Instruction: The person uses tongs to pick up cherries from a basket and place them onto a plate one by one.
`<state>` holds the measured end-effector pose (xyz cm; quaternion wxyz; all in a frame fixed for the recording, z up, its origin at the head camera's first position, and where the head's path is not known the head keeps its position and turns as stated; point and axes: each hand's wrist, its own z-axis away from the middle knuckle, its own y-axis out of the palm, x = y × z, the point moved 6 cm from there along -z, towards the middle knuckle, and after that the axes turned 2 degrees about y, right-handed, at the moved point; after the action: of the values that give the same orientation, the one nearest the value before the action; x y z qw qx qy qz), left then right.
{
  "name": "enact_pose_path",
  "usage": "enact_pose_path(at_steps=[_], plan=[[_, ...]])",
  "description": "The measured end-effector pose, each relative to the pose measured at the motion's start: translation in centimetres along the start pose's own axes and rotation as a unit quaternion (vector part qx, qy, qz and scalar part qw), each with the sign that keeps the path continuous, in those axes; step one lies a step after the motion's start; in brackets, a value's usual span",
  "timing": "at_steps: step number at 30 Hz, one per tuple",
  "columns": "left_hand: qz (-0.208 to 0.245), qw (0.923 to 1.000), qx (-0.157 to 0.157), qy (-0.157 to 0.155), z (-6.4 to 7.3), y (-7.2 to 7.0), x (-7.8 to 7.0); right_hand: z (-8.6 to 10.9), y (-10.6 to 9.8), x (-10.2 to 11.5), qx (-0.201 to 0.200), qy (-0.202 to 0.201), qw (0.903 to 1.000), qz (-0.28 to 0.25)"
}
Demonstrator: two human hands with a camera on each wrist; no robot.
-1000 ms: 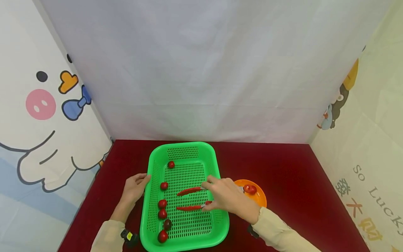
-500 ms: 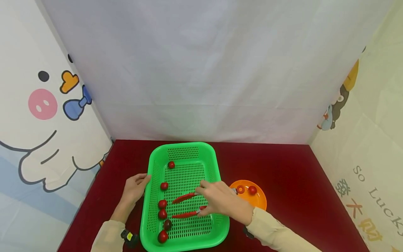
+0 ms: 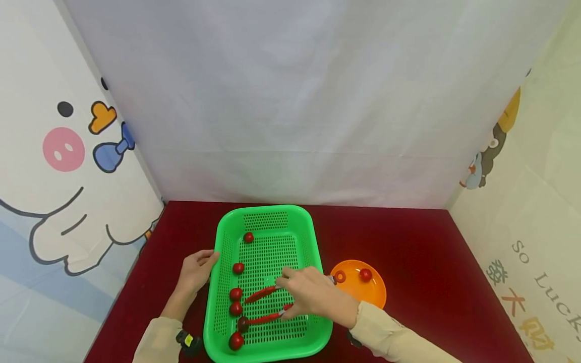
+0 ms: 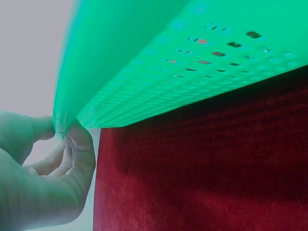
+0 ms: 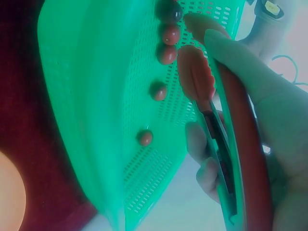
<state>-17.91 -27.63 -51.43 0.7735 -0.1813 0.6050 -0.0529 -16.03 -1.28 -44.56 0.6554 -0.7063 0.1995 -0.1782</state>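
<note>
My right hand (image 3: 313, 292) grips a pair of red-tipped tongs (image 5: 245, 144), its tips spread apart low inside the green basket (image 3: 272, 348). In the head view the nearer tip overlaps a dark cherry tomato (image 3: 242, 324). Several red cherry tomatoes (image 3: 236, 341) lie along the basket's left side, with one (image 3: 248, 237) at the far end. At the left rim, my left hand (image 3: 194, 272) pinches the basket edge between thumb and fingers (image 4: 83, 149). An orange plate (image 3: 358, 297) to the right bears one red cherry tomato (image 3: 365, 275); the tongs' ring end overlaps the plate's left part.
The basket stands on a dark red cloth-covered table (image 3: 408, 252). A pale curtain (image 3: 308, 126) hangs behind, and printed cloth panels (image 3: 45, 252) close off both sides. Both wrists wear small dark cameras.
My right hand has moved left and toward me, bringing the tongs' tips from mid-basket to the dark cherry tomato. The left hand keeps its hold on the rim.
</note>
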Motion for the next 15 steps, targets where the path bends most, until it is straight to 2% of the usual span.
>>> enact_pose_path(at_steps=[11,15], plan=[[0.0,1.0,-0.002,-0.001,-0.1,0.0,0.0,-0.4,1.1,1.3,0.029,-0.021,0.9986,0.04],[0.0,1.0,-0.002,-0.002,-0.1,0.0,0.2,-0.5,1.4,1.8,0.028,-0.027,0.9977,0.055]])
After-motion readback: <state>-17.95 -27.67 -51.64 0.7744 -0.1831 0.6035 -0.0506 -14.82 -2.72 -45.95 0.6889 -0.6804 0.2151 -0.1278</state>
